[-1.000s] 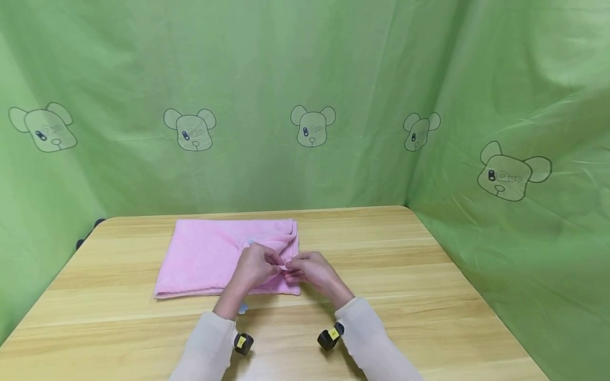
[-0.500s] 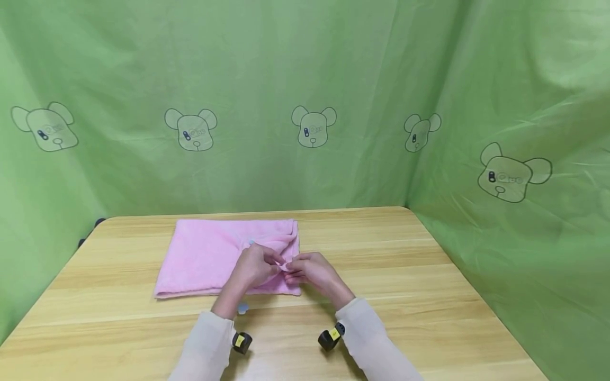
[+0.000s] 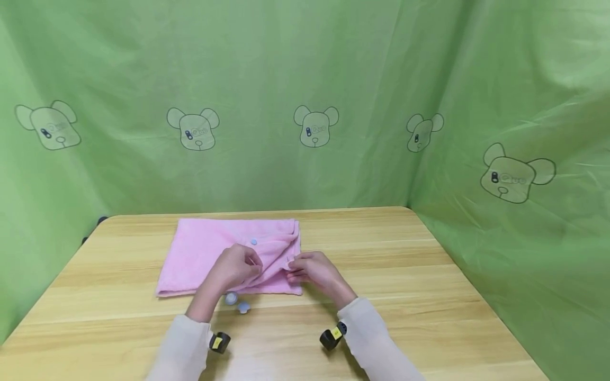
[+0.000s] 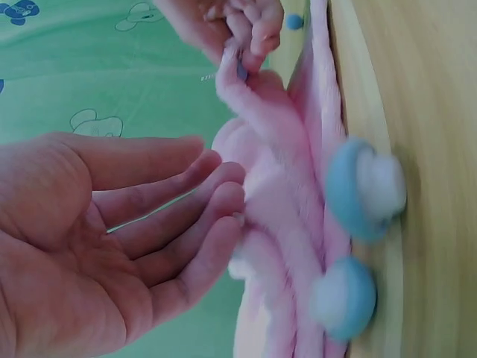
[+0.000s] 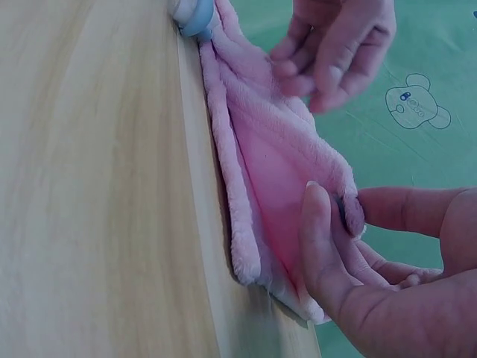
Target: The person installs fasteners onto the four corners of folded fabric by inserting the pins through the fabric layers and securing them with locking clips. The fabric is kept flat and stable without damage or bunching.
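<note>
A folded pink plush blanket [image 3: 205, 248] lies on the table, its near right part lifted in creases. My right hand [image 3: 313, 271] pinches the raised edge between thumb and fingers; a small dark bluish piece [image 5: 341, 212] shows there. In the left wrist view, a thin pointed bit [image 4: 208, 77] sticks out beside that pinch. My left hand [image 3: 236, 266] hovers over the blanket, its fingers loosely bent and apparently holding nothing. Two blue-and-white mushroom-shaped pieces, one piece [image 3: 231, 298] and another piece [image 3: 244, 307], lie at the blanket's near edge below the left wrist.
A small blue dot-like piece [image 3: 254, 242] sits on top of the blanket, beyond my left hand. The wooden table [image 3: 405, 296] extends to both sides and in front. Green curtains [image 3: 257, 164] with bear outlines hang behind and beside it.
My left hand has come off the pinched edge and moved left, uncovering the blue piece on the blanket and a second mushroom-shaped piece. My right hand keeps its pinch in place.
</note>
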Available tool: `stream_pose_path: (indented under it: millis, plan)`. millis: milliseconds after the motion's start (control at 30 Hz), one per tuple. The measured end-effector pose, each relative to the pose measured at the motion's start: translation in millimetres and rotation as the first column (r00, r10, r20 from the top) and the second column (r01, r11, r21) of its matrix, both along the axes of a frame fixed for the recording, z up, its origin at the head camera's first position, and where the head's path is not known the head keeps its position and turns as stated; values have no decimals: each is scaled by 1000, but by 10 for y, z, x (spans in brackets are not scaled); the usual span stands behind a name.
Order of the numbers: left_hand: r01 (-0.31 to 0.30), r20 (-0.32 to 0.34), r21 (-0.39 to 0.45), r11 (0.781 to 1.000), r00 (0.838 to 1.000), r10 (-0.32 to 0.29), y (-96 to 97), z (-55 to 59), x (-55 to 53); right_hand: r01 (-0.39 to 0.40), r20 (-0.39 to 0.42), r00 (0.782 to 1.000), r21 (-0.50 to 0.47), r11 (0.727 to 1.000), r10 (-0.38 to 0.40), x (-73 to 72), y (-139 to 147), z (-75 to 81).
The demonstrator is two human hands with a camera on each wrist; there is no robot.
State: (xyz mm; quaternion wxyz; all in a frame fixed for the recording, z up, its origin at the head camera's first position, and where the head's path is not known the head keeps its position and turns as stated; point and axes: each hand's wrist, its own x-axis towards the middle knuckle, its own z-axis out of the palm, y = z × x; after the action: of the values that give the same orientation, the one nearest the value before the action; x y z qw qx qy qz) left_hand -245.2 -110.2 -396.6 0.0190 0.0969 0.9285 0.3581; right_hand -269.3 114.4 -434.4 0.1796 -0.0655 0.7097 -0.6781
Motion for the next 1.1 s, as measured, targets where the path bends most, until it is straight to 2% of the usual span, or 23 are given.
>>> stream_pose_path:
  millis: [133, 267, 467, 567, 667, 767, 1100]
  plan:
    - [33, 18, -51, 998, 999, -32, -42, 28, 76, -8, -2, 1000, 6, 1000, 8, 9, 8, 12]
    - [102, 83, -113, 988, 992, -92, -17, 89, 175, -5, 3, 1000, 12, 1000, 5, 5, 13, 13]
    - [164, 217, -246, 955, 970, -110, 54, 139, 270, 5, 15, 1000, 14, 1000, -5, -1, 17, 17]
    - [181, 257, -297, 937, 961, -104, 73, 138, 290, 5, 16, 1000, 14, 1000, -5, -3, 16, 14]
    - [191, 258, -343, 920, 960, -104, 83, 119, 296, 9, 20, 1000, 12, 1000, -9, -9, 13, 8]
    - [186, 240, -358, 915, 965, -103, 86, 88, 289, 11, 20, 1000, 12, 1000, -12, -13, 7, 0]
    - [143, 182, -342, 929, 980, -84, 111, 7, 277, -2, 18, 1000, 16, 1000, 1, -14, -4, -9]
